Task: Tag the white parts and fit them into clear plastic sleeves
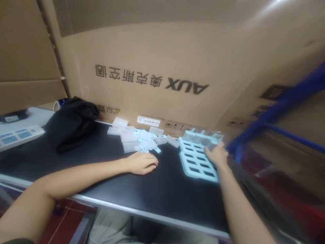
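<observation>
My left hand (141,163) rests on the black tabletop (157,193), fingers curled loosely downward, just in front of a heap of small translucent white plastic pieces (138,139). Whether it holds anything is hidden. My right hand (216,155) lies on the right edge of a pale blue grid tray (196,159) with rows of rectangular slots; its fingers bend over the tray near some white pieces (203,135) at the tray's far end. The picture is smeared by motion on the right.
A large brown cardboard box (162,74) marked AUX walls the back. A black cloth bundle (71,123) lies at left, beside a white panel with blue labels (17,135). A blue metal frame (279,108) slants at right. The table's metal front edge (142,211) runs near me.
</observation>
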`<act>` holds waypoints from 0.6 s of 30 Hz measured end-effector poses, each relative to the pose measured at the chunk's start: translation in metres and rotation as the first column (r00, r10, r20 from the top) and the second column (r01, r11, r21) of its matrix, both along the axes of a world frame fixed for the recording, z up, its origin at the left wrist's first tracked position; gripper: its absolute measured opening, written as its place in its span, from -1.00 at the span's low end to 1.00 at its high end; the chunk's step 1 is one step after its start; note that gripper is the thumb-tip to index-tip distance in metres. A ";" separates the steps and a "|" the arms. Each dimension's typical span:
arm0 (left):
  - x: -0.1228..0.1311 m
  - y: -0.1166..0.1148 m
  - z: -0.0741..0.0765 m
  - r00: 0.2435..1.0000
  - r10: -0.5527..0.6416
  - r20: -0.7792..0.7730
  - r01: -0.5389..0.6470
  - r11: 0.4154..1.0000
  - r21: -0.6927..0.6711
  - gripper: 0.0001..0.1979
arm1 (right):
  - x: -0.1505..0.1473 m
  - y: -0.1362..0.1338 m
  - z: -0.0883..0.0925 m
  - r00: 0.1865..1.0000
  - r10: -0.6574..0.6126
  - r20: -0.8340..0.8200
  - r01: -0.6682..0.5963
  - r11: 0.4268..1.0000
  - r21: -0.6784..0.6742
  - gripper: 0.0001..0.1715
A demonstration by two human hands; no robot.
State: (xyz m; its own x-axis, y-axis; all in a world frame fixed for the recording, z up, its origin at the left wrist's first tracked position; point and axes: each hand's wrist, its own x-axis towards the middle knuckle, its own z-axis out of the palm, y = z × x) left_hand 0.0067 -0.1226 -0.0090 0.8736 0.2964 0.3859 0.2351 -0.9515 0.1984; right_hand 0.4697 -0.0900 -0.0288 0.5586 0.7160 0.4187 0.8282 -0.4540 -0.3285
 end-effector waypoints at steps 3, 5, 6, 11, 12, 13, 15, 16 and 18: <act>0.000 0.001 0.000 1.000 -0.022 0.015 0.022 1.000 0.006 -0.80 | 0.001 0.003 -0.004 0.996 -0.055 -0.072 0.049 0.995 -0.083 0.11; 0.001 0.001 0.000 0.999 -0.031 0.016 0.031 0.999 0.013 -0.80 | 0.002 0.002 -0.004 0.992 -0.073 -0.100 0.061 0.991 -0.120 0.14; 0.001 0.000 0.000 0.999 -0.034 0.015 0.033 0.999 0.017 -0.81 | 0.002 0.001 -0.003 0.991 -0.078 -0.111 0.063 0.989 -0.137 0.15; 0.001 -0.001 0.002 1.000 -0.019 -0.017 0.019 1.000 0.014 -0.82 | 0.003 -0.001 0.003 0.987 -0.083 -0.138 0.055 0.980 -0.193 0.17; 0.000 -0.001 0.002 1.000 -0.015 -0.025 0.015 1.000 0.010 -0.82 | 0.003 0.000 0.004 0.987 -0.082 -0.140 0.052 0.978 -0.201 0.16; 0.000 -0.001 0.002 0.999 -0.015 -0.031 0.015 1.000 0.006 -0.81 | 0.002 0.001 0.006 0.987 -0.080 -0.142 0.049 0.977 -0.208 0.17; 0.001 0.000 0.002 0.999 -0.030 -0.029 0.030 1.000 0.003 -0.80 | 0.001 0.002 0.010 0.987 -0.077 -0.140 0.046 0.976 -0.214 0.17; 0.001 0.000 0.001 0.999 -0.040 -0.021 0.040 0.999 0.005 -0.80 | -0.001 0.003 0.011 0.988 -0.073 -0.137 0.043 0.976 -0.212 0.17; 0.002 0.002 -0.001 1.000 -0.031 -0.002 0.031 0.999 0.020 -0.82 | -0.004 0.001 0.012 0.991 -0.056 -0.124 0.031 0.981 -0.193 0.18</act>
